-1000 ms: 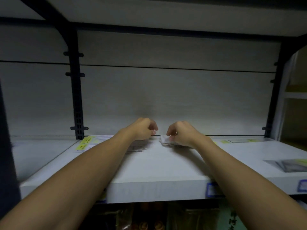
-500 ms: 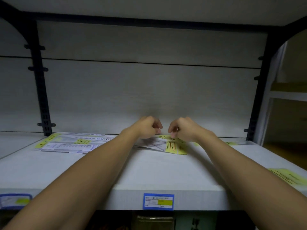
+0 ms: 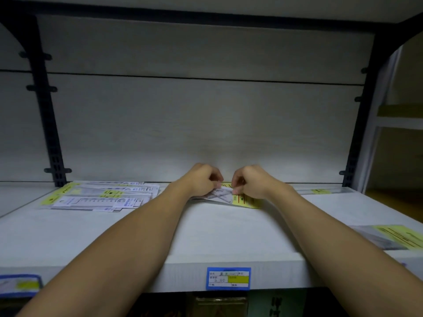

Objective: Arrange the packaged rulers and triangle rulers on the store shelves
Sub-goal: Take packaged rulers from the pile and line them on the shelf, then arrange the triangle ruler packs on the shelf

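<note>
Head view: both arms reach to the back of the white shelf (image 3: 206, 239). The left hand (image 3: 201, 179) and right hand (image 3: 250, 180) each have a curled-finger grip pinching one packaged triangle ruler (image 3: 231, 196), which lies low at the shelf's rear. A stack of packaged rulers (image 3: 100, 197) lies to the left, another pack (image 3: 393, 239) at the right edge. A blue price tag (image 3: 228, 278) sits on the shelf's front.

A: How many hands are at work?
B: Two, a left hand (image 3: 202, 180) and a right hand (image 3: 250, 180), on one triangle ruler packet (image 3: 238, 197).
A: Other packets?
B: One ruler pile (image 3: 100, 196) at left, perhaps four or five packets, too overlapped to count. One yellow-labelled packet (image 3: 393, 239) at right.
A: Price tags?
B: Two: a middle tag (image 3: 228, 278) and a left tag (image 3: 20, 284).
</note>
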